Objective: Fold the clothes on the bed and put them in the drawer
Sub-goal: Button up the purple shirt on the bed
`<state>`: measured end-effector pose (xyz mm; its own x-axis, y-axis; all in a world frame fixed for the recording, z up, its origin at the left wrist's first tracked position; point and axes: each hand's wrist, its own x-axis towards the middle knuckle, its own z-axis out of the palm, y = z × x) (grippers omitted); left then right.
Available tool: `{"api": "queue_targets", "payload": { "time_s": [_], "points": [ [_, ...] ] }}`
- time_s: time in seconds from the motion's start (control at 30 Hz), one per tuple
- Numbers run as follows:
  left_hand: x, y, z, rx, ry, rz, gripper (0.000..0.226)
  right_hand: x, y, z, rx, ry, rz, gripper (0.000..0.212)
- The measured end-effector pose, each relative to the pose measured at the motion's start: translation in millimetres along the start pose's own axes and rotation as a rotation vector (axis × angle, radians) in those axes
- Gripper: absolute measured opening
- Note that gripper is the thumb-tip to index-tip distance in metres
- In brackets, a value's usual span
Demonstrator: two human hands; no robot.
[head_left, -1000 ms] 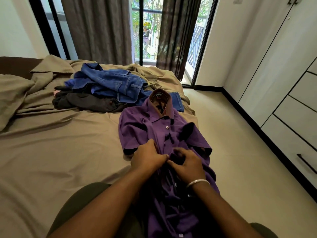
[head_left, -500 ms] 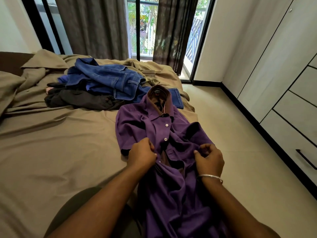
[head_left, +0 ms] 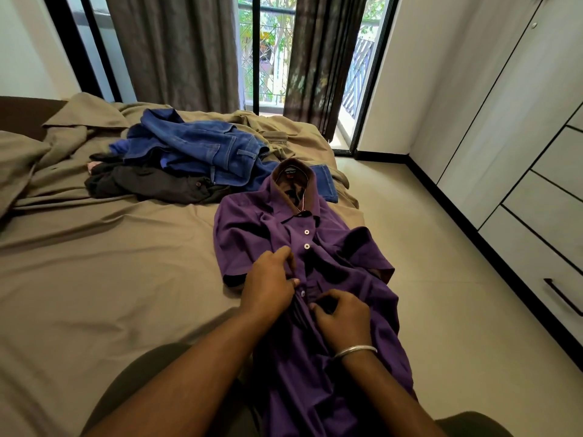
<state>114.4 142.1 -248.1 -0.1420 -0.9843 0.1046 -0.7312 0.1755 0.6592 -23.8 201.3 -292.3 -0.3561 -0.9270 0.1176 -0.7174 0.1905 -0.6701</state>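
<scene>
The purple shirt's [head_left: 331,357] hem runs off the bottom edge, the collar label [head_left: 290,175] is too small to read, and the blue jeans [head_left: 195,149] cover part of the dark garment [head_left: 151,184].

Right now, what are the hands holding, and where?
Both hands, left and right, pinch the purple shirt at its button placket, mid-front.

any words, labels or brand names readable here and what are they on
None can be read.
Neck label inside the collar of the purple shirt: a dark tag with pale lettering and a red mark, too small and blurred to read.
Blue jeans, dark garment, drawers: no text visible.
</scene>
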Motion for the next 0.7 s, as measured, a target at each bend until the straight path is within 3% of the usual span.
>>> {"api": "queue_targets", "payload": {
  "time_s": [0.17,0.3,0.4,0.5,0.6,0.7],
  "points": [
    [-4.1,3.3,1.6,0.09,-0.114,0.087,0.017,0.1,7.6,2.7,-0.072,-0.06,-0.076,0.022],
    [-4.2,-0.3,5.0,0.17,-0.176,0.03,0.022,2.7,11.1,0.1,-0.04,0.024,-0.032,0.013],
    [-4.2,-1.2,7.2,0.27,-0.194,0.032,0.028,-0.1,7.3,-0.2,0.182,0.182,0.039,0.008],
    [-5.7,-0.3,10.4,0.277,-0.217,0.037,0.027,-0.5,-0.2,1.6,0.455,0.196,0.165,0.002],
    [-7.9,-0.8,15.2,0.288,-0.233,0.071,0.017,-0.7,-3.2,7.1,0.507,0.182,0.149,0.011],
    [-11.1,-1.5,19.3,0.349,-0.217,0.122,0.023,-3.8,-5.2,17.4,0.49,0.196,0.117,0.014]
  ]
}}
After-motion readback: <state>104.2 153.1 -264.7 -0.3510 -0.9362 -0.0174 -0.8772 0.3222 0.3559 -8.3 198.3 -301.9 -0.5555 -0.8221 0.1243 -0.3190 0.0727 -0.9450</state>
